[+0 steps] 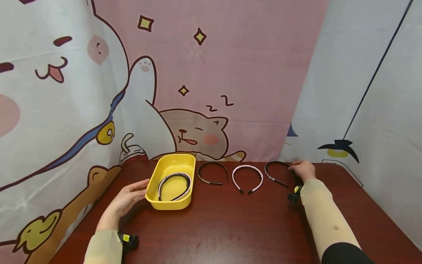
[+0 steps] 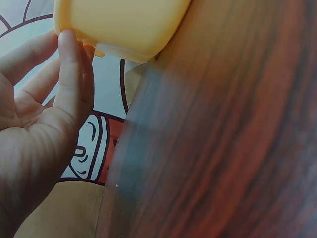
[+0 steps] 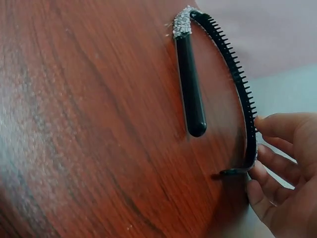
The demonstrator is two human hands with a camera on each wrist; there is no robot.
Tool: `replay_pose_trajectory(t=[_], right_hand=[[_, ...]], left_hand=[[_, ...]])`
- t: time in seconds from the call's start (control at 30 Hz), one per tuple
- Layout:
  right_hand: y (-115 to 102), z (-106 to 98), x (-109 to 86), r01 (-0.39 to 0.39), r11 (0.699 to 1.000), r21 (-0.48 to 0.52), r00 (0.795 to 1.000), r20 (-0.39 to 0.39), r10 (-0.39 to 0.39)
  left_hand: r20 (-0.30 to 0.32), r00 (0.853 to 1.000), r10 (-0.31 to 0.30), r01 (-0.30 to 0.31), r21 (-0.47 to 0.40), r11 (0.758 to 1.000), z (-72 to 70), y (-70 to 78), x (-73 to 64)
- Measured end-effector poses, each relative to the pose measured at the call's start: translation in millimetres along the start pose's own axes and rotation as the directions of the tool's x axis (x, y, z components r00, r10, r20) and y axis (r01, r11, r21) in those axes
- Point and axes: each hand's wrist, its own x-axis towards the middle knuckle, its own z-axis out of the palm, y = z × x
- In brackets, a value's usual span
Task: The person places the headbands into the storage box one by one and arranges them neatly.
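My left hand [image 1: 130,198] is at the left side of a yellow plastic basin [image 1: 188,206], its fairly straight fingers touching the outer wall. In the left wrist view, the fingertips [image 2: 67,38] meet that wall near a corner. Inside the basin lie a pink-and-white headband and a black one, overlapping [image 1: 174,174]. At the right, my right hand [image 1: 303,170] touches a black toothed headband [image 3: 237,74] with silvery glitter. Its fingertips rest along the band's outer edge, near one end; in the right wrist view I see no fingers closed round it.
Between the basin and the right hand lie a thin dark headband [image 1: 215,183] and a pink-and-white wrapped headband [image 1: 234,179] on the dark red wooden table [image 1: 230,227]. A cartoon-printed cloth [image 1: 257,73] hangs behind the table's far edge.
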Motion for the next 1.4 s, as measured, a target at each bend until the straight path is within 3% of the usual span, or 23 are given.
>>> replay_pose_trajectory(t=[0.43,0.8,1.0,1.4], right_hand=[[-2.5,3.5,-2.0,-0.010,0.998,-0.056,1.000,0.023,0.011],[-5.2,1.9,-10.2,-0.061,0.998,-0.020,0.998,0.026,0.062],[-6.7,-0.9,-10.1,-0.036,0.999,-0.034,0.999,0.006,0.037],[-12.3,-6.6,-9.2,-0.122,0.987,0.108,0.993,0.017,0.121]], left_hand=[[-0.010,1.000,-0.004,0.004,-0.005,1.000,1.9,0.3,-0.1],[-0.003,1.000,0.000,0.000,-0.016,1.000,3.2,0.7,-1.7],[-0.001,1.000,0.005,-0.005,-0.020,1.000,2.4,-0.4,0.3],[-0.014,1.000,0.004,-0.004,-0.019,1.000,-0.4,-1.6,0.2]])
